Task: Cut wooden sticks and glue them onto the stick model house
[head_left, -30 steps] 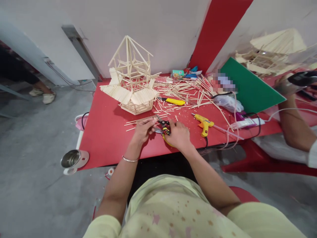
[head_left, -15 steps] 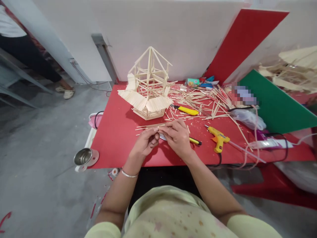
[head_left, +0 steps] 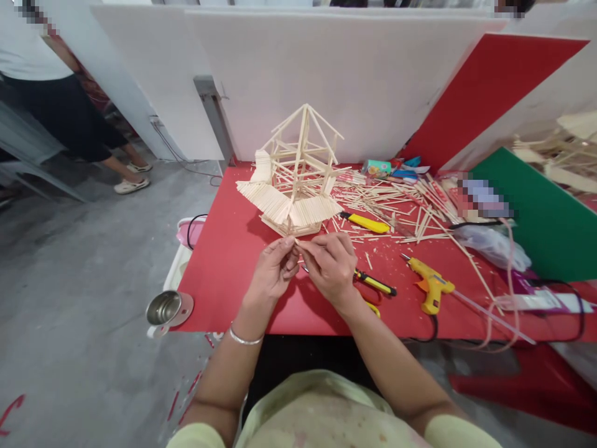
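Observation:
My left hand (head_left: 274,266) and my right hand (head_left: 330,264) meet fingertip to fingertip over the table. Both are closed in a pinch on a tiny pale piece (head_left: 297,241), apparently a short wooden stick; most of it is hidden by the fingers. Just beyond my fingertips stands a pavilion-like model (head_left: 305,168) made of thin wooden sticks. Its upper roof is a bare frame, and stick panels cover part of the lower roof. A yellow-and-black tool (head_left: 377,283) lies partly under my right hand, beside red and yellow handles (head_left: 370,298).
Loose sticks (head_left: 396,205) and a yellow utility knife (head_left: 366,222) lie right of the model on the red table (head_left: 214,274). A yellow glue gun (head_left: 430,283) rests farther right. A metal mug (head_left: 170,309) is at the left corner. A person (head_left: 60,112) stands at far left.
The view has shifted, so the table and model appear lower and farther right. My pinched hands have moved left and forward, closer to the model's front. The red and yellow handles now show.

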A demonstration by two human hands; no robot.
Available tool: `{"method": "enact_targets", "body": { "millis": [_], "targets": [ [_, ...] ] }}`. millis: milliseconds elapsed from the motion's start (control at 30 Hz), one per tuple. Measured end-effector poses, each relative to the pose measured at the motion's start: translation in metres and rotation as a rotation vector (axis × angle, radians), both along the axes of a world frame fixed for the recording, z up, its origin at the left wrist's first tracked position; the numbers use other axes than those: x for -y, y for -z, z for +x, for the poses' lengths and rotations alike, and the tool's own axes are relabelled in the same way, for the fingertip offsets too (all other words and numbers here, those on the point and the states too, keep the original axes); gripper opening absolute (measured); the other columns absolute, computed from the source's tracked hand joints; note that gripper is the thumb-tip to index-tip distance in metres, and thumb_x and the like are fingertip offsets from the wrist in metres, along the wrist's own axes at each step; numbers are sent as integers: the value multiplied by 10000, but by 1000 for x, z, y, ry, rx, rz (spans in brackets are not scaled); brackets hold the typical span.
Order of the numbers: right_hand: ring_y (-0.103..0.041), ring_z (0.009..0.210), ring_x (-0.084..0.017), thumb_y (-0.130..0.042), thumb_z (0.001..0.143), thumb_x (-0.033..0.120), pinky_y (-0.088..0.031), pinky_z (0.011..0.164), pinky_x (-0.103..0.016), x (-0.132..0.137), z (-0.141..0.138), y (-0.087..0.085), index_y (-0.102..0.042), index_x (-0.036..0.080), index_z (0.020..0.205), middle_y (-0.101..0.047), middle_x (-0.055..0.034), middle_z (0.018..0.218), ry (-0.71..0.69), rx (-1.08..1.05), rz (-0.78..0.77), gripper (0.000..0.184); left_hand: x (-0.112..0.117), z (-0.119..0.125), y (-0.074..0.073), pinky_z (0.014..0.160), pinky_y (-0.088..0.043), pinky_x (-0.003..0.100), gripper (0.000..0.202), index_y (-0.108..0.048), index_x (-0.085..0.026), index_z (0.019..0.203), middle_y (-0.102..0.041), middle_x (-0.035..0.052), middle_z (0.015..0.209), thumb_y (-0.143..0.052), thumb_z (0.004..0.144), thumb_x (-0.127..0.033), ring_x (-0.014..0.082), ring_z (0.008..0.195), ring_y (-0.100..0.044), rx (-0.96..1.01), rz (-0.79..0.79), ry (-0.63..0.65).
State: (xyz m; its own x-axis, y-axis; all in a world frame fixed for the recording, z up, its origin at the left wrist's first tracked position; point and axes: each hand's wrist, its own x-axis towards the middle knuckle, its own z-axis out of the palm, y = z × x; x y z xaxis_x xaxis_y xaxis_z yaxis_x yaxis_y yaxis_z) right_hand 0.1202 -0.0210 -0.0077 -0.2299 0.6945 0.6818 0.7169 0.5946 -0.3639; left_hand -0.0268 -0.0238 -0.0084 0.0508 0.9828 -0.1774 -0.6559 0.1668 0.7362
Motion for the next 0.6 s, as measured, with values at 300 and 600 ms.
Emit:
{"method": "enact_targets", "body": {
  "millis": [300,600],
  "targets": [
    [-605,925,-211,-626,970,292,-493,891,-387,-28,-22,-4,-768,261,1064,-711,-68,953,95,-27,140,174,-10,1,8,360,-213,164,290,-737,-180,1036,-548,-44,622,-732,765,-282,30,414,-369,12,14,-176],
    [-592,912,-199,-671,943,261,-483,848,-358,-35,-25,-4,-754,240,1059,-716,-58,940,84,-13,223,144,-10,6,4,373,-238,152,331,-740,-149,1073,-564,-38,584,-736,777,-297,45,423,-425,26,44,-206]
  ]
}}
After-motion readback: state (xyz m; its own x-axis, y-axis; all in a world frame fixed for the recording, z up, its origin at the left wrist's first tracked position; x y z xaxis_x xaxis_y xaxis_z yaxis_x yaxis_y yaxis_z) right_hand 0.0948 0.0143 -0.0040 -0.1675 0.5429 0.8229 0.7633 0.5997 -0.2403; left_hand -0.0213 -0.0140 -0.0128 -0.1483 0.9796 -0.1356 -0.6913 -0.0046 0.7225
